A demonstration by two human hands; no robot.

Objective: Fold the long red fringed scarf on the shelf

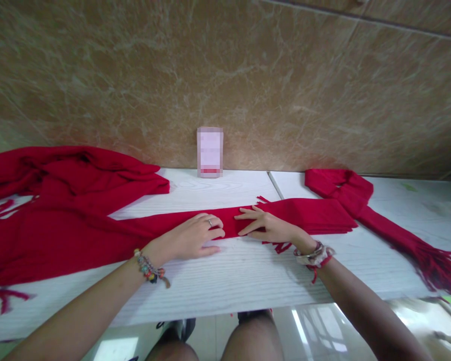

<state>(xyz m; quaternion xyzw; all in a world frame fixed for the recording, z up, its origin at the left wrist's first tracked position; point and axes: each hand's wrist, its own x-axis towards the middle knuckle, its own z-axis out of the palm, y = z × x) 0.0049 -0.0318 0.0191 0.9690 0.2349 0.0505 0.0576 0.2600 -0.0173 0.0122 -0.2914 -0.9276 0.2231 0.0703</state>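
A long red fringed scarf (pixel 143 230) lies stretched across the white table (pixel 233 281). My left hand (pixel 193 238) rests flat on its middle, fingers stretched out, a ring on one finger and a beaded bracelet at the wrist. Just to the right, my right hand (pixel 265 225) lies flat on the same strip of scarf, fingers spread, with bracelets at the wrist. Neither hand grips the cloth. A folded red scarf portion (pixel 315 213) lies just right of my right hand.
A heap of red scarves (pixel 60 175) sits at the left. Another red scarf (pixel 383 220) with a tassel fringe trails off to the right. A small card (pixel 209 152) leans on the marble wall behind. My knees show below the table's front edge.
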